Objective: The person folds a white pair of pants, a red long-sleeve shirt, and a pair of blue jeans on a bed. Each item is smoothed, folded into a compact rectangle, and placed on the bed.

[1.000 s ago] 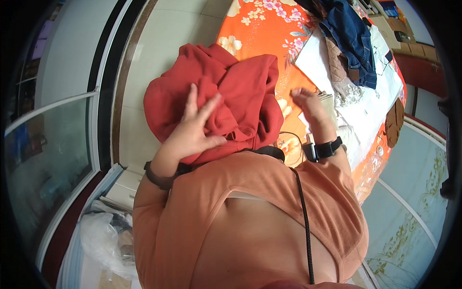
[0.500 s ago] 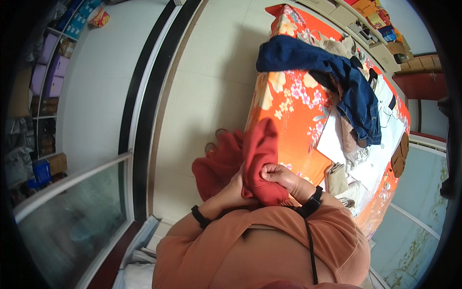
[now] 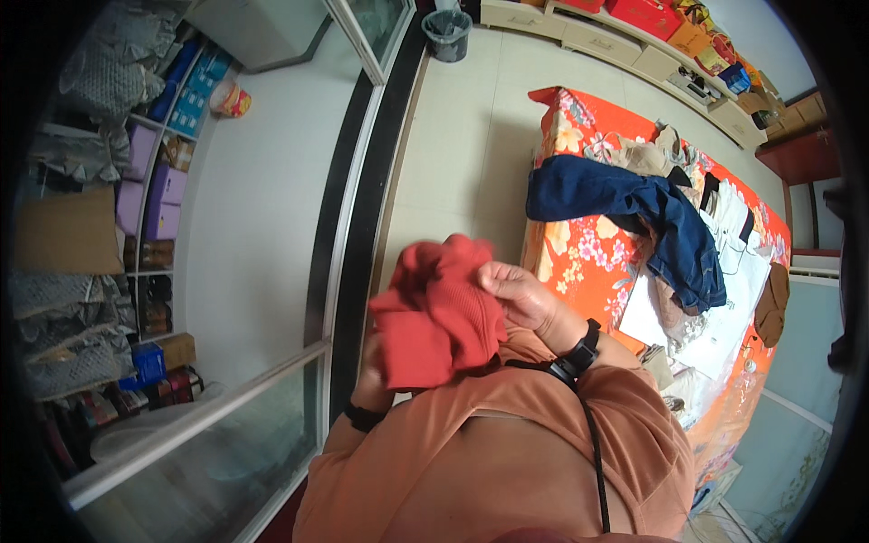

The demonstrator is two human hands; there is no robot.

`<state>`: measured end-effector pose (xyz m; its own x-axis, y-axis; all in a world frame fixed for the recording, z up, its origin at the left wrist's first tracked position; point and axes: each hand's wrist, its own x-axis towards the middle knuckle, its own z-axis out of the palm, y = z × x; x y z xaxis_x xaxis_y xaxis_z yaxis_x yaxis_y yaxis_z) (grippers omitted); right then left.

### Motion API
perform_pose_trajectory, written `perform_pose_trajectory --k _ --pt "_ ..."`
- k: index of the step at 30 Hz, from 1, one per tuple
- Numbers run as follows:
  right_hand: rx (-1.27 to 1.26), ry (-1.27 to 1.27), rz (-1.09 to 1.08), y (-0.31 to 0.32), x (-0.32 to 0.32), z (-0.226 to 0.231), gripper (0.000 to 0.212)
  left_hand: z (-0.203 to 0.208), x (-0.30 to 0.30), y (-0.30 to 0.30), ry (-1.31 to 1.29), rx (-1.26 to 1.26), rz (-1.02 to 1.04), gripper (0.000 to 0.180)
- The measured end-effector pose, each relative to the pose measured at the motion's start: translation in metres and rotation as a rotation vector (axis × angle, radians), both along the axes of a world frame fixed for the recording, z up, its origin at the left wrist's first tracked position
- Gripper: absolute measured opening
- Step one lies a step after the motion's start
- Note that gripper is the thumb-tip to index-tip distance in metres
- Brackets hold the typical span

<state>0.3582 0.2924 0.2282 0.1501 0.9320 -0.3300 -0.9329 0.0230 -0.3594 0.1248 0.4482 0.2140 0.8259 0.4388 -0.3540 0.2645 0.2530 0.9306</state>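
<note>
A red cloth garment with a ribbed section is bunched up in front of my chest, held off to the left of the bed. My right hand grips its upper right edge, thumb on top and fingers folded behind the cloth. At the lower left side, my left hand holds the garment from beneath; most of its fingers are hidden by the cloth. What kind of garment it is cannot be made out while it is crumpled.
On my right, a bed-like surface with an orange floral cover bears dark blue jeans, white cloths and a brown piece. A glass sliding door and packed shelves are leftward. A bin and low cabinets stand far off.
The garment has shifted left and been gathered, so its ribbed part shows. My left hand went lower left, under the cloth; my right moved up to its edge. The view has turned left.
</note>
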Motion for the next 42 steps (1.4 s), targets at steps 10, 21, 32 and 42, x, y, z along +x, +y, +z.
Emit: perform_pose_trajectory --k 10,21,32,42 --pt "0.215 0.049 -0.059 0.104 0.191 0.014 0.013 0.062 0.188 0.209 -0.055 0.2 0.1 0.043" --pt "0.194 -0.219 0.704 0.32 0.371 0.056 0.015 0.038 0.436 0.342 -0.158 0.068 -0.105 0.042" --pt "-0.433 -0.467 -0.326 0.501 0.724 0.015 0.011 0.067 0.603 0.557 -0.157 0.192 -0.061 0.041" --pt "-0.872 -0.538 -0.199 0.656 0.949 -0.107 0.01 0.066 0.736 0.634 -0.158 0.288 0.192 0.04"
